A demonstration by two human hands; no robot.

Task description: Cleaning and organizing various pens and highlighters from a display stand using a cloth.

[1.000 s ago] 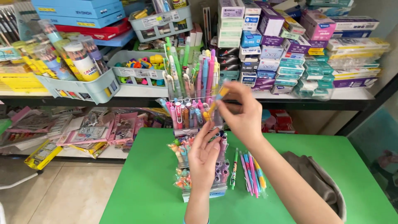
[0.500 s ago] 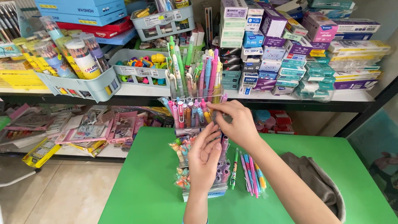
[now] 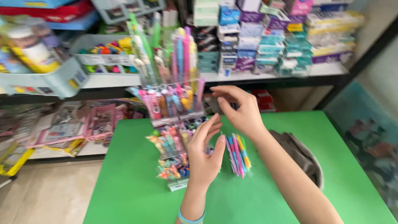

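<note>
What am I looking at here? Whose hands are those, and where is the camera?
The camera sits on a person's head and looks down, so you see that person's own two bare hands. There is no machine.

The left hand is open beside a clear pen stand full of colourful pens. The right hand reaches toward the top of the stand with bent fingers. It looks empty, though the picture is a bit blurry.

All this stands on a green table. A small bunch of loose pens lies by the stand, and a brown cloth bag rests to the right. Behind are shelves with stacked boxes.
</note>
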